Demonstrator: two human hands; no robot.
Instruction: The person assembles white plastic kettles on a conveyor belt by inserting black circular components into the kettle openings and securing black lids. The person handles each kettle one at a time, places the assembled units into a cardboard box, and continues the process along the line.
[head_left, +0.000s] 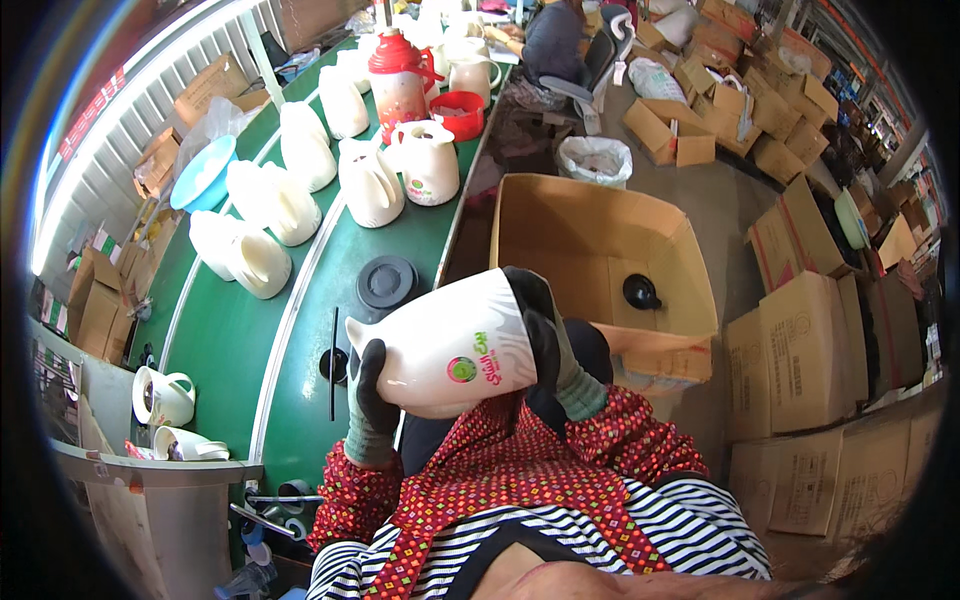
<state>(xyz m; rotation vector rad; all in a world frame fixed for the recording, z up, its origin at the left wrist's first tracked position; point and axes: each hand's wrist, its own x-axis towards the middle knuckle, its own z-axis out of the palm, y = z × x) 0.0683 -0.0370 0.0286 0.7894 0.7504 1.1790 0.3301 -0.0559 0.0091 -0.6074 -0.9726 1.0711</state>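
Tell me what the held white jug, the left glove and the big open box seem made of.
White jug: probably plastic, smooth and glossy by its highlights; coated metal remains possible. Left glove: knitted fabric, grey-green at the wrist, with a dark, likely rubbery coating over the fingers. Open box: almost certainly cardboard, given its matte brown walls.
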